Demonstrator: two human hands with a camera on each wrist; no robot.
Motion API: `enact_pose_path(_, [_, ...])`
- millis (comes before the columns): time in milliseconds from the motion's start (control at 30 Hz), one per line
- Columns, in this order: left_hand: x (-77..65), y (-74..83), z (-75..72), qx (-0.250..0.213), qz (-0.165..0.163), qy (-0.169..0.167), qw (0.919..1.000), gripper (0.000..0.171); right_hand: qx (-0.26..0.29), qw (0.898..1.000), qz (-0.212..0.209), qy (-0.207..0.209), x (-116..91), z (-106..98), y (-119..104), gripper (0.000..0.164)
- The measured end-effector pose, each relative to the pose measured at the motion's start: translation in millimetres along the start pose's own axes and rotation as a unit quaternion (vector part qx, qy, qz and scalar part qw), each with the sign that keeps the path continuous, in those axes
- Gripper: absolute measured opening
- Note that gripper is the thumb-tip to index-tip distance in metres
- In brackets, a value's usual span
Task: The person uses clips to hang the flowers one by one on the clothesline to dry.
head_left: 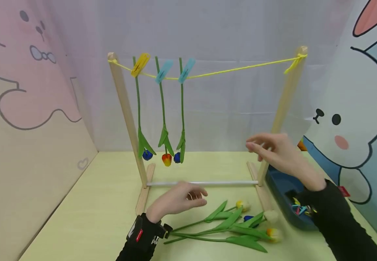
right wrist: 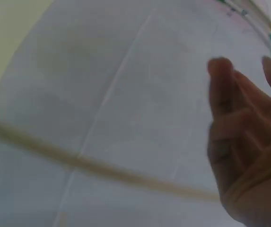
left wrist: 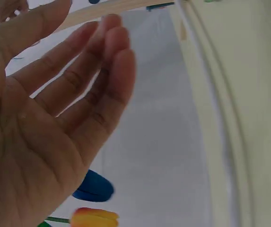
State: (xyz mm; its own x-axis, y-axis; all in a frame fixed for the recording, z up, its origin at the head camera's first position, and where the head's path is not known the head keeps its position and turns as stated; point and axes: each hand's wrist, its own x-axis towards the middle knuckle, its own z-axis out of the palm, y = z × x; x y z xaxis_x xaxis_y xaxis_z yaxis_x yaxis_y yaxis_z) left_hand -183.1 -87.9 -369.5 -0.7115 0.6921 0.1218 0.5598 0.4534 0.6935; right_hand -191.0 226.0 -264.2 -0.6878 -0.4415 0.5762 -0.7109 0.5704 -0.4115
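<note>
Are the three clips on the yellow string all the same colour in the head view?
No, the leftmost clip is yellow, while the middle clip and the rightmost clip are light blue.

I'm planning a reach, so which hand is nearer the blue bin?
The right hand. In the head view it is raised, just above and partly overlapping the bin; the left hand is well to the bin's left.

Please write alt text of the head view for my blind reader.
A person's empty left hand and right hand hover near a wooden frame, where three tulips hang upside down, clipped by clothespins to a yellow string. More tulips lie on the table, left of a blue bin.
</note>
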Motion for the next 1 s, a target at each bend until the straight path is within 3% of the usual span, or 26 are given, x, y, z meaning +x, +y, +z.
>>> enact_pose_path(67, [-4.0, -12.2, 8.7, -0.002, -0.046, -0.044, 0.9979, 0.033, -0.025, 0.993, 0.084, -0.084, -25, -12, 27, 0.024])
enact_pose_path(133, [-6.6, -22.6, 15.5, -0.007, -0.078, -0.063, 0.9950, 0.040, -0.041, 0.978, 0.145, -0.144, -44, -23, 55, 0.027])
enact_pose_path(367, [-12.3, -38.3, 26.6, 0.007, -0.143, -0.099, 0.9847, 0.054, -0.069, 0.934, 0.260, -0.235, -89, -43, 121, 0.039])
enact_pose_path(500, [-9.8, -37.0, 30.0, 0.008, -0.151, -0.106, 0.9829, 0.056, -0.078, 0.914, 0.284, -0.278, -101, -46, 141, 0.039])
enact_pose_path(767, [-8.9, -33.4, 31.6, 0.002, -0.164, -0.094, 0.9820, 0.054, -0.079, 0.890, 0.261, -0.365, -106, -35, 153, 0.019])
enact_pose_path(1000, [-9.7, -35.8, 33.7, -0.010, -0.165, -0.093, 0.9818, 0.055, -0.102, 0.884, 0.265, -0.371, -120, -20, 149, 0.017])
